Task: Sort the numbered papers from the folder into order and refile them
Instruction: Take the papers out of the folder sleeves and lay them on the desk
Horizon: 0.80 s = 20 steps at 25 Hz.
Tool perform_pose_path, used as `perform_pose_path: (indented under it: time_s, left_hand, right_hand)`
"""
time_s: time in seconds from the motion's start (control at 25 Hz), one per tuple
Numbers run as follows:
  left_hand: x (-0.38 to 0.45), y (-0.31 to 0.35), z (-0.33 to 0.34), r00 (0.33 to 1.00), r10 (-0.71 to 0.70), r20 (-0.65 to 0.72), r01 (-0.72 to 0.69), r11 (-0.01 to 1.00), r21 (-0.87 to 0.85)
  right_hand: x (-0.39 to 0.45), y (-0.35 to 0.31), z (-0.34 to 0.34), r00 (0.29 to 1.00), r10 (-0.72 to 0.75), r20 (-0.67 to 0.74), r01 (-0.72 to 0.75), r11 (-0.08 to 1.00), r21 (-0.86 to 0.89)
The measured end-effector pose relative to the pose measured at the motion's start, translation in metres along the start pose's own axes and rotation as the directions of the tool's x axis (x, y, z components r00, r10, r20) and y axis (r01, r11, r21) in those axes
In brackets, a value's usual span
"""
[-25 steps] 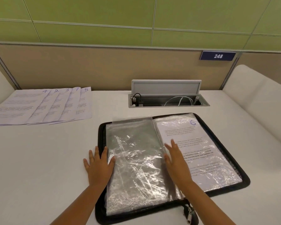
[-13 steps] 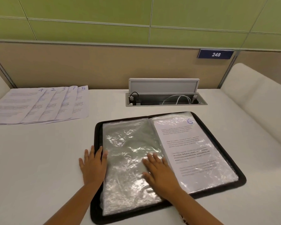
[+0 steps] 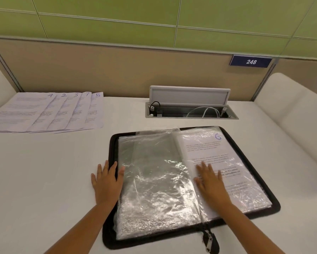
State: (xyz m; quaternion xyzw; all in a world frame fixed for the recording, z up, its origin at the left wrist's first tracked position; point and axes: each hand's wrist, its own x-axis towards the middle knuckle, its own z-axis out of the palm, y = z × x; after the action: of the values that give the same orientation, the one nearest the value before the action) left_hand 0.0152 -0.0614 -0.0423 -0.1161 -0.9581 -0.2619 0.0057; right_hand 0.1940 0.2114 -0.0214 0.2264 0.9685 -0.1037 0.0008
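Head view: a black zip folder (image 3: 275, 204) lies open on the white desk (image 3: 44, 180), its clear plastic sleeves (image 3: 154, 180) spread flat. Left grip (image 3: 106, 182), fingers straight and splayed, presses the folder's left rim. Right grip (image 3: 210, 182), fingers likewise flat, rests on the sleeved sheet marked 6 (image 3: 218, 149), which fills the right-hand page. Beyond the left grip, well apart, five loose papers (image 3: 49, 112) lie fanned, numbered 4, 2, 3, 7, 5. Beyond the right grip, an open cable box (image 3: 190, 110) holds cords.
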Motion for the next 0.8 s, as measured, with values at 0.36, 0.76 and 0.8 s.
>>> perform_pose_path:
  time_s: [0.36, 0.76, 0.8]
  left_hand:
    - [0.004, -0.006, 0.004, 1.000, 0.019, 0.013, -0.020, 0.995, 0.098]
    - [0.004, -0.009, 0.009, 0.994, 0.099, -0.052, -0.093, 0.989, 0.113]
    - [0.004, -0.009, 0.009, 0.994, 0.095, -0.048, -0.089, 0.989, 0.114]
  right_hand:
    - [0.002, -0.080, 0.023, 0.909, -0.411, 0.065, 0.408, 0.911, 0.057]
    - [0.045, 0.039, -0.005, 0.995, -0.098, 0.035, 0.100, 0.993, -0.061]
    - [0.051, 0.049, -0.007, 0.999, -0.050, 0.019, 0.051, 0.996, -0.067]
